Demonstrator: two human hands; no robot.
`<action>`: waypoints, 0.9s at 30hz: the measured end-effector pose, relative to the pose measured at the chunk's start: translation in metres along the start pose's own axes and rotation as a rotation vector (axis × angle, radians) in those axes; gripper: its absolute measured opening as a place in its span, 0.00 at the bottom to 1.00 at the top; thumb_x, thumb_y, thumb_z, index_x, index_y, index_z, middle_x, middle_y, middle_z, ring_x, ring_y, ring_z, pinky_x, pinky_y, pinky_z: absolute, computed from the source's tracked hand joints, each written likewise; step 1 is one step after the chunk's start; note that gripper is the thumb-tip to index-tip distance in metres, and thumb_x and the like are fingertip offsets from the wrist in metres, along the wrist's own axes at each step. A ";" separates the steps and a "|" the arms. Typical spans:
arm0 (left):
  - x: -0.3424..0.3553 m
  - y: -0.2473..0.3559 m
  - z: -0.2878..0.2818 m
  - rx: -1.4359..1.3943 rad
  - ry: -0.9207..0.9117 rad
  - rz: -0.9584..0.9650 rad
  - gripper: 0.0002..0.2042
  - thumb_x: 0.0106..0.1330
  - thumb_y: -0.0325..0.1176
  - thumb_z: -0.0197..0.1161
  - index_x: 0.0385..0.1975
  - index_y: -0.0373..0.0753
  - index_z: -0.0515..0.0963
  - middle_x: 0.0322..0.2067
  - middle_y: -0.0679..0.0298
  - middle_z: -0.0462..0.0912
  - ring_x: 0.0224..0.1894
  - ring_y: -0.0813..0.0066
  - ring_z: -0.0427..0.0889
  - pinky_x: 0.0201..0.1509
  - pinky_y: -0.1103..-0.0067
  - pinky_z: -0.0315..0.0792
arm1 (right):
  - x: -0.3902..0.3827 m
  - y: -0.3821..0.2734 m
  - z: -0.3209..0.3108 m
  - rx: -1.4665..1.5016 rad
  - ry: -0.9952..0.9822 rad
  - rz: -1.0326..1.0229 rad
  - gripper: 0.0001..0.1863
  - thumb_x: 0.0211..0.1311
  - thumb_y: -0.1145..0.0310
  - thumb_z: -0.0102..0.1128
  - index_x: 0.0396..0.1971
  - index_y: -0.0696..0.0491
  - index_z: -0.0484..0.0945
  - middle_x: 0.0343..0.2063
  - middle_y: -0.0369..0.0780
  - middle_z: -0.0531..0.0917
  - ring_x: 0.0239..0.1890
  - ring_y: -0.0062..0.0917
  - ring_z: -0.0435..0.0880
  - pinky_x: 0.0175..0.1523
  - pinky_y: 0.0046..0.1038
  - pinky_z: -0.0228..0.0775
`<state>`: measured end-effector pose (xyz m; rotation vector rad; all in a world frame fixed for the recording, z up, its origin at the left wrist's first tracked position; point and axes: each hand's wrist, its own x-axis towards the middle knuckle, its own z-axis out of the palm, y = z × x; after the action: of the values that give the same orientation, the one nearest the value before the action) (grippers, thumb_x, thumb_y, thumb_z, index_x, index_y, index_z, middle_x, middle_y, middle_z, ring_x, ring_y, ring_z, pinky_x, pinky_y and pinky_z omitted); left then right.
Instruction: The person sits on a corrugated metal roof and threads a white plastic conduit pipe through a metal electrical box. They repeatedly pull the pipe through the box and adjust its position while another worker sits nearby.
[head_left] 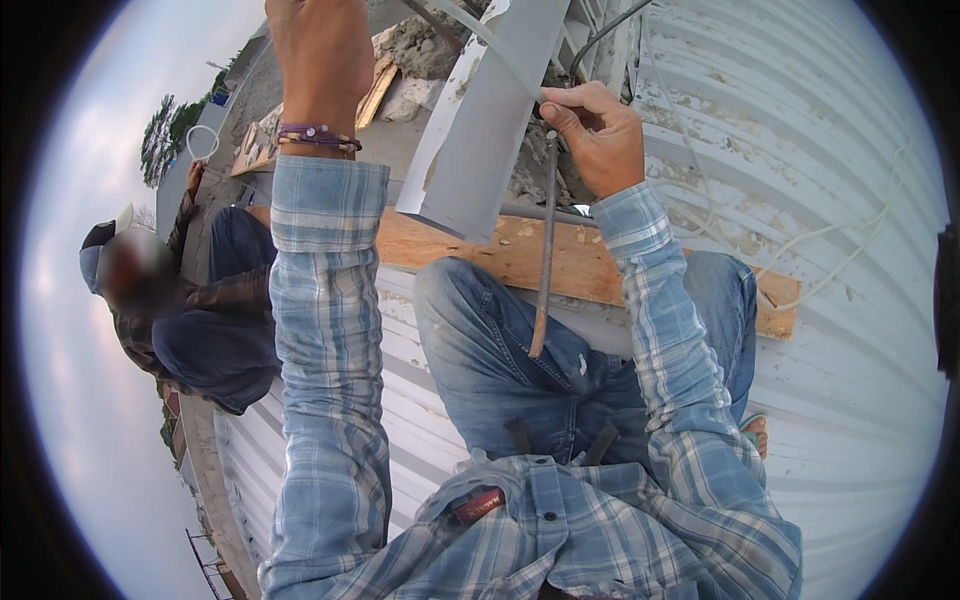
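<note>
At the top left my left hand (322,55) is raised, with a purple bracelet round the wrist. Its fingers are cut off by the frame's edge, so what they do is hidden. My right hand (603,135) pinches a translucent plastic tube (498,48) between thumb and forefinger, and the tube runs up and left out of view. Just below that thumb is the upper end of a thin rusty metal rod (546,250), which reaches down in front of my knees. Whether the hand touches the rod I cannot tell. Beside it slopes a grey sheet-metal channel (490,120).
A wooden plank (520,250) lies across the white corrugated roof (820,390). Loose tubing (840,232) curls over the roof at right. Mortar rubble (420,45) lies behind the channel. Another person (215,320) crouches at left by the roof's edge, one hand near a loop of tube (203,143).
</note>
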<state>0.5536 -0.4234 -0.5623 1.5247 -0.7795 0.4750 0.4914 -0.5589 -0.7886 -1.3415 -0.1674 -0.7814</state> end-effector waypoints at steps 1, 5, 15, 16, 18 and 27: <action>-0.002 -0.002 0.001 0.044 -0.049 0.008 0.12 0.80 0.36 0.56 0.52 0.35 0.78 0.37 0.68 0.79 0.39 0.83 0.76 0.44 0.83 0.72 | 0.000 0.004 0.002 0.013 0.028 -0.012 0.12 0.62 0.61 0.74 0.41 0.53 0.90 0.34 0.36 0.86 0.38 0.24 0.84 0.44 0.25 0.75; -0.028 -0.002 0.006 0.143 -0.236 -0.067 0.13 0.80 0.36 0.54 0.54 0.34 0.76 0.35 0.67 0.81 0.35 0.85 0.77 0.38 0.84 0.72 | 0.000 -0.013 0.010 0.013 0.067 -0.051 0.12 0.62 0.61 0.74 0.40 0.53 0.90 0.34 0.36 0.86 0.38 0.25 0.84 0.43 0.26 0.75; -0.048 -0.019 0.018 0.114 -0.229 -0.107 0.13 0.80 0.34 0.53 0.56 0.34 0.74 0.34 0.66 0.82 0.35 0.82 0.80 0.40 0.84 0.74 | -0.002 -0.017 0.014 -0.012 0.076 -0.059 0.13 0.64 0.63 0.73 0.41 0.56 0.89 0.34 0.35 0.85 0.37 0.21 0.84 0.42 0.23 0.75; -0.049 -0.022 0.017 0.154 -0.250 -0.077 0.13 0.80 0.34 0.53 0.57 0.34 0.73 0.34 0.66 0.81 0.36 0.82 0.80 0.41 0.83 0.75 | -0.002 -0.019 0.015 0.001 0.085 -0.048 0.11 0.62 0.64 0.74 0.40 0.54 0.89 0.34 0.36 0.86 0.37 0.23 0.84 0.42 0.25 0.75; -0.049 -0.027 0.012 0.233 -0.294 -0.021 0.14 0.80 0.35 0.54 0.57 0.34 0.73 0.35 0.67 0.81 0.38 0.81 0.81 0.44 0.82 0.75 | -0.002 -0.025 0.017 0.006 0.093 -0.043 0.09 0.61 0.67 0.74 0.39 0.53 0.89 0.34 0.37 0.86 0.37 0.25 0.84 0.42 0.27 0.76; -0.055 -0.026 0.015 0.055 -0.279 -0.143 0.15 0.79 0.37 0.57 0.58 0.34 0.73 0.35 0.68 0.81 0.39 0.81 0.81 0.45 0.82 0.75 | -0.002 -0.025 0.019 -0.058 0.124 -0.125 0.09 0.60 0.68 0.74 0.39 0.53 0.90 0.33 0.37 0.86 0.35 0.27 0.84 0.41 0.27 0.75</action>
<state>0.5323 -0.4280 -0.6205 1.7076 -0.8692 0.1794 0.4811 -0.5412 -0.7644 -1.3423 -0.1322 -0.9787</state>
